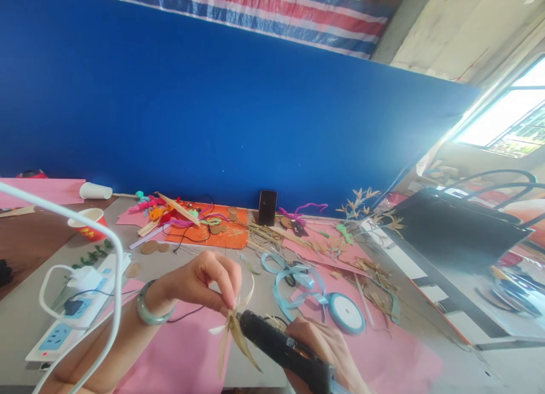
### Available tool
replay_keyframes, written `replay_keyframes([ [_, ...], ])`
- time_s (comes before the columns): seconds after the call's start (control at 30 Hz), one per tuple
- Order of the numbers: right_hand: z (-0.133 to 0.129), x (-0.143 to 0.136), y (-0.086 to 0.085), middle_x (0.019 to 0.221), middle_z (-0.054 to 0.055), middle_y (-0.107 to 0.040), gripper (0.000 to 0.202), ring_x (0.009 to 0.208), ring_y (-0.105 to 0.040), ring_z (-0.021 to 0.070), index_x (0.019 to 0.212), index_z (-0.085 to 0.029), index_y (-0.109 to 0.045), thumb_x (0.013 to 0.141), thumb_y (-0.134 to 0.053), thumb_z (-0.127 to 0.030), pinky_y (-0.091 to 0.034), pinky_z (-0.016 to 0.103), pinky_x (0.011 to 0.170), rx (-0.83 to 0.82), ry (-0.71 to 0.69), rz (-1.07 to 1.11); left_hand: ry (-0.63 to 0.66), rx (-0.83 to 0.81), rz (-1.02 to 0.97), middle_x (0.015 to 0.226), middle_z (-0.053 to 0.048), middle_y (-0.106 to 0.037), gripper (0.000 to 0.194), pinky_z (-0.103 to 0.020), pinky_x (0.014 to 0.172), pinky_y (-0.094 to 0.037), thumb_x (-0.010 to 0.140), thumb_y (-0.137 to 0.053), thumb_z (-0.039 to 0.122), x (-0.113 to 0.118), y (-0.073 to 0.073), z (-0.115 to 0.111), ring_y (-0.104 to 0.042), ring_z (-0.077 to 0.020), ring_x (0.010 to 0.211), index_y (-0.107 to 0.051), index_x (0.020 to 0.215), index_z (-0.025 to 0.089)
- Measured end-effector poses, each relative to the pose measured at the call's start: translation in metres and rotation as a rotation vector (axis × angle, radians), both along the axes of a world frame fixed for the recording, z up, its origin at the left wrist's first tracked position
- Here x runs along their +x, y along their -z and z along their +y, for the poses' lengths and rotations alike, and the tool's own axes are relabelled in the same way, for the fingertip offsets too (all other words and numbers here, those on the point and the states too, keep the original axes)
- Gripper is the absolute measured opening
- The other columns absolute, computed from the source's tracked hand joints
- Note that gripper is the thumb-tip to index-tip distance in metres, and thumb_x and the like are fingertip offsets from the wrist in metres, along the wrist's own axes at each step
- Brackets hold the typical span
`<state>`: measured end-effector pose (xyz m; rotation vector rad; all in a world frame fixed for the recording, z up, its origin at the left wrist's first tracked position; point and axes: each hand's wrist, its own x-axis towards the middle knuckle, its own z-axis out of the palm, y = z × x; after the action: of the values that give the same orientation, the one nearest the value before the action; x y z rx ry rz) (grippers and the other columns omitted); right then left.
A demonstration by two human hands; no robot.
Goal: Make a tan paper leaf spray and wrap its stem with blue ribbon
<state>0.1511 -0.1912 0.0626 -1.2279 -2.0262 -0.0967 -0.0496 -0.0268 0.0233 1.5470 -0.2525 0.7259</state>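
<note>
My left hand (208, 283), with a pale green bangle (150, 310) on the wrist, pinches a dried leaf flower (235, 332) between thumb and fingers. Its narrow tan leaves spread downward over the pink paper (183, 354). My right hand (321, 343) is wrapped round a black hot glue gun (283, 348), its nozzle pointing left. The nozzle tip meets or nearly meets the top of the dried flower, just below my left fingertips; I cannot tell whether they touch. A spool of light blue ribbon (347, 313) lies beyond my right hand, its loose loops trailing left.
A power strip (80, 309) with plugs and a white cable (116, 269) is at left, near a red paper cup (94, 226). A phone (267, 208) leans against the blue panel (238, 110). Dried stems (377, 275) and a black bag (455, 229) lie right.
</note>
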Motion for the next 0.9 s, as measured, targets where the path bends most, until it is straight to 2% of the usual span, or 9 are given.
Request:
replay_keyframes([
  [0.17,0.001,0.000,0.006,0.058,0.000,-0.060,0.030,0.045,-0.057,0.0131,0.084,-0.021,-0.053,0.100,-0.035,-0.040,-0.048,0.025,0.048,-0.008,-0.020,0.001,0.012,-0.026,0.004,0.073,-0.005,-0.063,0.018,-0.026,0.062,-0.050,0.070,-0.077,0.006,-0.001,-0.001,0.000,-0.061,-0.0131,0.066,-0.076,0.083,0.018],
  [0.43,0.000,0.000,0.001,0.059,0.002,-0.063,0.029,0.050,-0.063,0.0165,0.086,-0.022,-0.054,0.099,-0.035,-0.040,-0.048,0.027,0.046,0.038,0.035,-0.004,0.006,-0.025,-0.019,0.068,-0.005,-0.063,0.010,-0.025,0.059,-0.049,0.070,-0.079,0.009,0.001,-0.012,-0.004,-0.061,-0.0130,0.065,-0.074,0.076,0.016],
  [0.7,-0.002,0.004,0.006,0.062,0.003,-0.064,0.020,0.050,-0.063,0.0169,0.083,-0.022,-0.056,0.094,-0.043,-0.031,-0.051,0.026,0.045,0.042,0.049,-0.008,-0.013,-0.005,0.007,0.072,-0.006,-0.064,0.008,-0.025,0.060,-0.049,0.072,-0.078,0.014,-0.002,-0.001,0.000,-0.060,-0.0128,0.064,-0.075,0.079,0.017],
  [0.8,-0.002,0.005,0.005,0.062,0.004,-0.064,0.025,0.049,-0.063,0.0169,0.081,-0.021,-0.056,0.096,-0.041,-0.036,-0.051,0.025,0.045,0.040,0.036,-0.016,-0.013,0.003,0.001,0.071,-0.006,-0.064,0.006,-0.025,0.061,-0.049,0.073,-0.078,0.016,-0.001,-0.002,0.000,-0.061,-0.0130,0.064,-0.075,0.078,0.017],
  [0.9,-0.001,0.003,0.005,0.060,0.002,-0.063,0.025,0.047,-0.061,0.0160,0.082,-0.021,-0.056,0.096,-0.040,-0.035,-0.050,0.025,0.046,0.023,0.035,-0.016,-0.015,0.007,-0.002,0.069,-0.005,-0.064,0.006,-0.025,0.061,-0.049,0.073,-0.078,0.014,0.000,-0.006,-0.001,-0.061,-0.0132,0.065,-0.074,0.076,0.016],
])
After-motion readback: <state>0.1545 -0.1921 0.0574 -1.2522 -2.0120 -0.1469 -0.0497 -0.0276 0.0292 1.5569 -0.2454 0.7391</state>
